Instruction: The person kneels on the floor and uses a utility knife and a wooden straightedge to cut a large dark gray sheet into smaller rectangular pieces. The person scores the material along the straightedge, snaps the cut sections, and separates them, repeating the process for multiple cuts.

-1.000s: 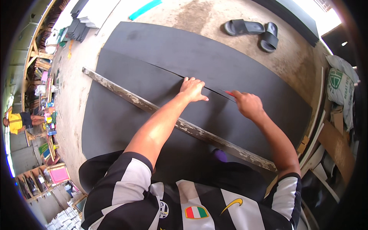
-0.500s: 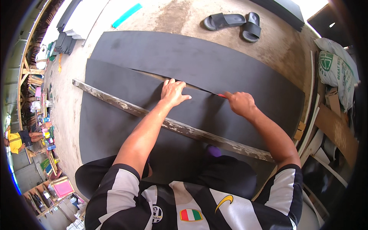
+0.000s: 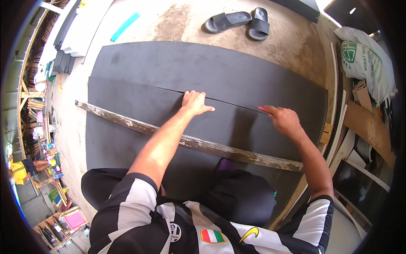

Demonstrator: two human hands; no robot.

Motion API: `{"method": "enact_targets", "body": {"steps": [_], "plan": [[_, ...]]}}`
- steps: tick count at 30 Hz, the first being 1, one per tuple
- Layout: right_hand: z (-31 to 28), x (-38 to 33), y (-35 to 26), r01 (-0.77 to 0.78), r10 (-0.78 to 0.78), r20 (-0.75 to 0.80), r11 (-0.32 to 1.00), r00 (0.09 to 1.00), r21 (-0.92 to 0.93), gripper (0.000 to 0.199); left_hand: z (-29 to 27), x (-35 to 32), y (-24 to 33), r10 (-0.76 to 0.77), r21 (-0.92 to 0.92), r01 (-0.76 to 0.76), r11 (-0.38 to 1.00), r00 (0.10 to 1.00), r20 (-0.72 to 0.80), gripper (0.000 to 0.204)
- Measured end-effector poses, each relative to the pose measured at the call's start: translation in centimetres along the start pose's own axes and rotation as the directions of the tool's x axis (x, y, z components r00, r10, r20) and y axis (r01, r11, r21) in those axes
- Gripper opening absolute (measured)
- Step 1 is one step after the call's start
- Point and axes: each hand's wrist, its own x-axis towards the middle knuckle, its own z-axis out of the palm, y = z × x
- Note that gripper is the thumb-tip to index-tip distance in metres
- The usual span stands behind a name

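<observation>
A large dark grey sheet (image 3: 177, 57), matt and flexible-looking, lies flat in front of me with a long slit running across it. My left hand (image 3: 195, 103) has its fingers hooked over the near edge of this slit, thumb stretched out to the right. Farther right, my right hand (image 3: 285, 120) is closed around a red-handled cutter knife (image 3: 263, 109). The knife's thin blade tip shows just above the sheet, by the slit's right end. Between my forearms and the slit, a long worn wooden bar (image 3: 211, 148) lies across the sheet.
Black slide sandals (image 3: 228, 21) sit on the concrete floor beyond the sheet, with a turquoise strip (image 3: 125, 26) to their left. At right are a white sack (image 3: 363, 59), cardboard (image 3: 368, 131) and offcuts. Another person in yellow (image 3: 19, 172) is far left, near cluttered shelves.
My right hand has moved the knife to the right, and the slit reaches farther that way. The gap beside my left hand has narrowed. The whole view has shifted slightly.
</observation>
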Motion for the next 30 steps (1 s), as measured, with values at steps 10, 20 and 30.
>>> {"method": "enact_targets", "body": {"steps": [10, 20, 30], "plan": [[3.8, 8.4, -8.2, 0.194, -0.193, -0.014, 0.981, 0.981, 0.03, 0.024, 1.5, -3.0, 0.1, 0.0, -0.075, -0.019, 0.997, 0.97, -0.242, 0.061], [4.7, 10.3, -8.9, 0.167, -0.162, 0.132, 0.986, 0.978, -0.028, 0.023, 1.7, -3.1, -0.1, -0.005, -0.13, -0.026, 0.991, 0.972, -0.233, 0.059], [1.2, 0.6, 3.4, 0.017, 0.053, 0.248, 0.962, 0.967, -0.271, 0.023, 0.1, -3.3, -0.2, 0.01, -0.112, -0.028, 0.993, 0.987, -0.159, 0.061]]}}
